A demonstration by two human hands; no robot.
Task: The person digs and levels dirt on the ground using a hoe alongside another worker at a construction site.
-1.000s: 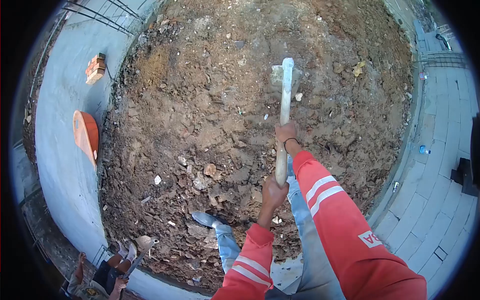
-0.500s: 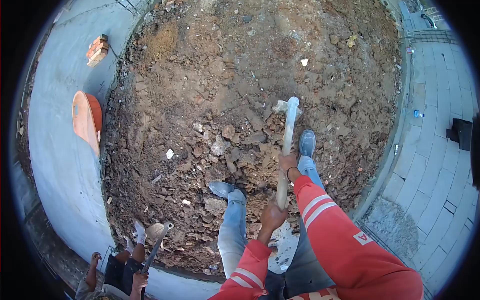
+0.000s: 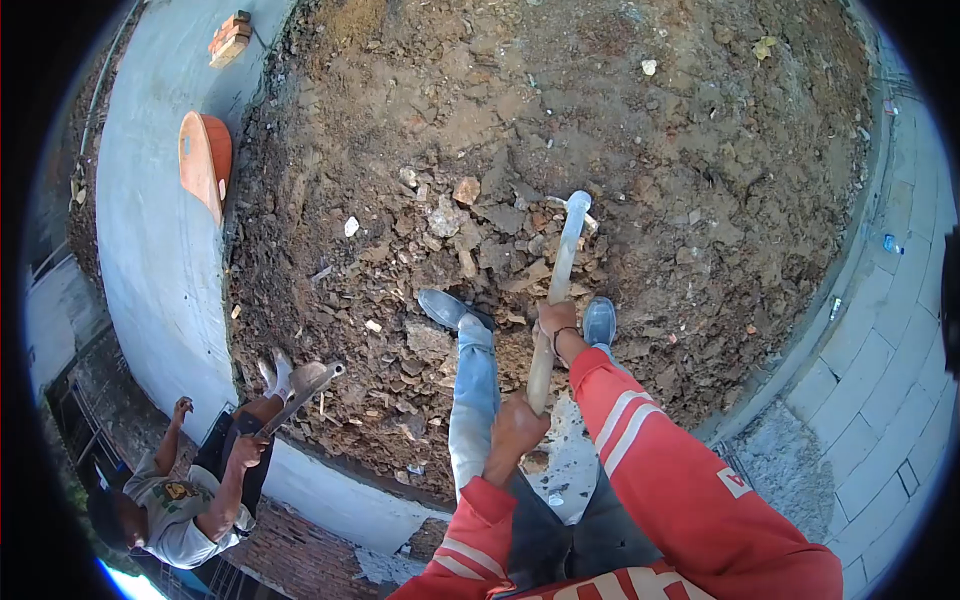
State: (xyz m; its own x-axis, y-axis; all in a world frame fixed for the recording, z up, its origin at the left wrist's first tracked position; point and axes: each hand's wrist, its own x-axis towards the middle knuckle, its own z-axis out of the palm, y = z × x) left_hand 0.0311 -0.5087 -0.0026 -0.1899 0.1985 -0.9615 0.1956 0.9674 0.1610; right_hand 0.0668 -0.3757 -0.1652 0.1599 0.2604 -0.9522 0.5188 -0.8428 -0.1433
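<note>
Both my hands are wrapped round the pale, thick handle of a pickaxe. My left hand closes on the rear end, near my thighs. Farther forward, my right hand grips around the middle of the handle, with a dark band on the wrist. The metal head rests at or just above the broken soil, ahead of my feet; I cannot tell how deep its point sits. Clods and stones lie to the left of the head. My grey boots stand apart on the loose earth.
At lower left a co-worker holds a long-handled digging tool. An orange wheelbarrow tray and stacked bricks sit on the concrete slab at left. Grey paving borders the soil at right.
The view has shifted, bringing more of the co-worker into sight. My hands and the handle have moved slightly left and the handle slants more; both hands keep their grip.
</note>
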